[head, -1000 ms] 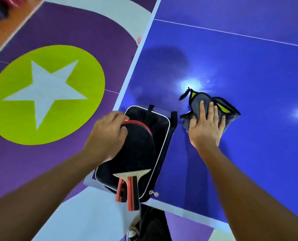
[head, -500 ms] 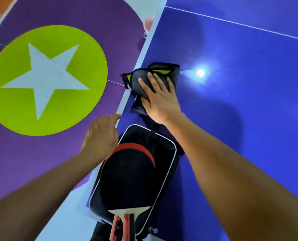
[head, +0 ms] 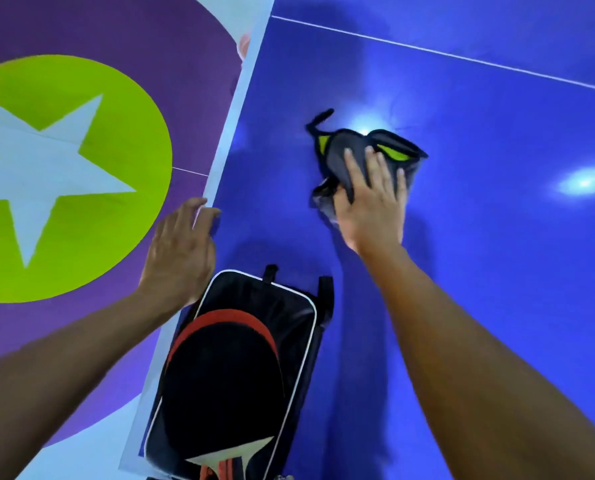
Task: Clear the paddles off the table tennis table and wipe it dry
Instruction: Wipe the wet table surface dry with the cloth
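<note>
Near edge of blue surface (head: 479,237): paddles (head: 220,368) lie in open black case (head: 289,306). Left grip (head: 181,251) released, fingers loose at the white side edge, just beyond the case. Right grip (head: 372,209) flat, fingers straight, pressing grey-green cloth (head: 358,147) farther in. Purple floor (head: 81,29) at left.
</note>
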Demonstrator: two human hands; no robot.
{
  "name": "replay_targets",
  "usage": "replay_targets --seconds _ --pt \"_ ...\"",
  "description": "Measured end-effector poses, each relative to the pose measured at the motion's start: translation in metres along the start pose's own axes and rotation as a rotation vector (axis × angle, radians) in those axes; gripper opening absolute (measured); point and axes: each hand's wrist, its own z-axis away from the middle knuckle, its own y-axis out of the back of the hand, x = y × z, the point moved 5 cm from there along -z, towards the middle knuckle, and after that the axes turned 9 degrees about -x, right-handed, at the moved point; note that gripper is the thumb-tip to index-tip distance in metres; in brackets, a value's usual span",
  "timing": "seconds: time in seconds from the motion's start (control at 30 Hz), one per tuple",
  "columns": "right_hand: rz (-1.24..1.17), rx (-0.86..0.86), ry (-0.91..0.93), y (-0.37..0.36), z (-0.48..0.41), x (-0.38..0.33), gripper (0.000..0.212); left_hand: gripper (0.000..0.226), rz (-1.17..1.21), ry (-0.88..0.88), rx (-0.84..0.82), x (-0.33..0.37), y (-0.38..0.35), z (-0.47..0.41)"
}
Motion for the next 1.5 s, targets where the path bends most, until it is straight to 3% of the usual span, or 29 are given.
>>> replay_targets --seconds 0.1,0.27,0.33,0.53,0.7,0.8,0.97,1.1,1.17,1.37,1.5 --pt "-0.031 0.005 -0.266 0.019 -0.016 0.062 0.063 0.044 0.132 -0.06 0.067 0.004 -0.007 -0.042" --pt "0.005 0.069 -0.356 0.015 -0.034 0.039 0.061 0.039 0.201 -0.1 0.212 0.003 -0.017 -0.064" --pt "0.042 0.055 -0.277 0.007 -0.056 -0.002 0.062 0.037 0.201 -0.081 0.223 0.003 -0.018 -0.062" --pt "0.104 0.025 0.26 -0.021 -0.118 -0.181 0.063 0.043 0.176 -0.069 0.183 0.005 -0.017 -0.065" --pt "0.083 -0.002 0.386 -0.015 -0.134 -0.165 0.059 0.044 0.187 -0.07 0.175 0.005 -0.015 -0.064" --pt "0.012 0.122 0.215 0.005 -0.138 -0.087 0.063 0.042 0.179 -0.044 0.16 0.004 -0.016 -0.063" --pt "-0.042 0.117 -0.365 0.048 -0.143 0.081 0.065 0.038 0.122 -0.043 0.14 0.006 -0.019 -0.065" --pt "-0.123 0.126 -0.628 0.053 -0.172 0.082 0.064 0.039 0.11 -0.017 0.118 0.005 -0.024 -0.067" --pt "-0.079 0.144 -0.554 0.046 -0.19 0.041 0.065 0.038 0.12 -0.008 0.116 0.004 -0.025 -0.064" --pt "0.057 -0.003 0.125 0.008 -0.215 -0.163 0.064 0.041 0.115 0.008 0.14 0.005 -0.023 -0.065" --pt "0.049 -0.047 0.257 0.012 -0.212 -0.155 0.061 0.041 0.136 -0.003 0.149 0.005 -0.021 -0.067"
